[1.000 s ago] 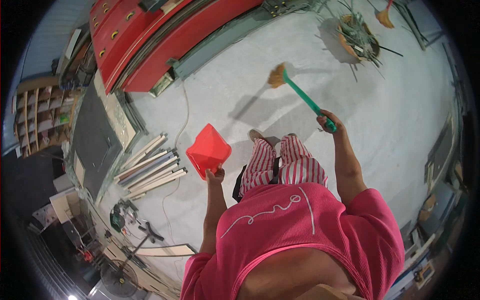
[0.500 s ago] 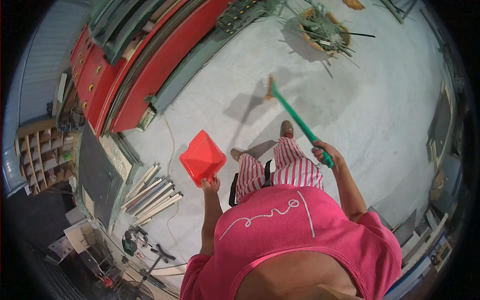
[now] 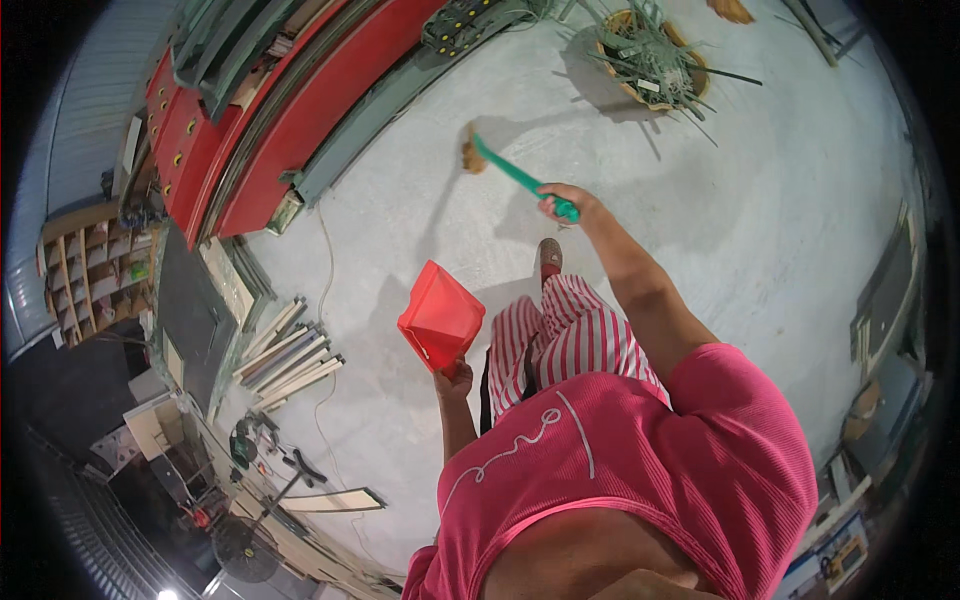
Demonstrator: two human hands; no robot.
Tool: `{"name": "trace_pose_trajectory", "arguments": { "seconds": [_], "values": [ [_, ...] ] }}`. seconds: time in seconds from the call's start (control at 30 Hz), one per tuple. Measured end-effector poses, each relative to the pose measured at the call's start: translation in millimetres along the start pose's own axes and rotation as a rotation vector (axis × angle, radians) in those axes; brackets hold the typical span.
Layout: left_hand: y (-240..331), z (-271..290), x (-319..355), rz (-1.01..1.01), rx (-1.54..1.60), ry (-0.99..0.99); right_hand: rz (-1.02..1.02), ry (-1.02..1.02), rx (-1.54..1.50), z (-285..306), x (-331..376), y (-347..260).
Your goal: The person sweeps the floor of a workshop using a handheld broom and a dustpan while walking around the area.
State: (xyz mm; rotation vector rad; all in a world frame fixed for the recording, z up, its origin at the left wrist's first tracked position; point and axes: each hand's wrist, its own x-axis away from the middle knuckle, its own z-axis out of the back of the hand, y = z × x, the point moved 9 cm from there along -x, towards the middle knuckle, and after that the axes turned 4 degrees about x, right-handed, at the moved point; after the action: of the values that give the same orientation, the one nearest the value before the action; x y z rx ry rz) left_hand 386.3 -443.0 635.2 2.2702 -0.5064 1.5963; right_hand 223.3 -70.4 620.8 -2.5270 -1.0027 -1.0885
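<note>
My left hand point(image 3: 455, 379) grips the near edge of a red dustpan point(image 3: 442, 315), held in front of my left leg. In my right hand point(image 3: 570, 202) is the green handle of a broom point(image 3: 510, 170), reaching ahead and to the left. Its tan bristles point(image 3: 473, 152) are near the grey floor; whether they touch it I cannot tell. The fingers of both hands are wrapped round what they hold. Dustpan and broom are well apart.
Red panels point(image 3: 310, 120) stand at the far left. Strips of wood point(image 3: 295, 365) lie in a pile left of the dustpan, beside a thin cable point(image 3: 327, 250). A yellow basket point(image 3: 690, 55) full of green scraps stands far ahead. A fan point(image 3: 243, 548) is at lower left.
My right arm has stretched forward and swung the broom to the left. The dustpan has shifted right, closer to my legs.
</note>
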Motion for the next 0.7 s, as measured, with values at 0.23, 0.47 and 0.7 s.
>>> {"name": "trace_pose_trajectory", "arguments": {
  "seconds": [0.23,0.47,0.7],
  "values": [
    [-43.8,51.4,16.6,-0.124,0.057,0.069,0.037,-0.195,-0.458,117.6,134.1,33.2],
    [-93.6,148.7,39.5,-0.181,0.126,0.104,-0.011,-0.133,-0.636,219.2,255.1,130.4],
    [-176.0,236.9,63.6,-0.138,0.082,0.092,0.054,-0.053,-0.491,259.6,369.6,179.5]
  ]
}}
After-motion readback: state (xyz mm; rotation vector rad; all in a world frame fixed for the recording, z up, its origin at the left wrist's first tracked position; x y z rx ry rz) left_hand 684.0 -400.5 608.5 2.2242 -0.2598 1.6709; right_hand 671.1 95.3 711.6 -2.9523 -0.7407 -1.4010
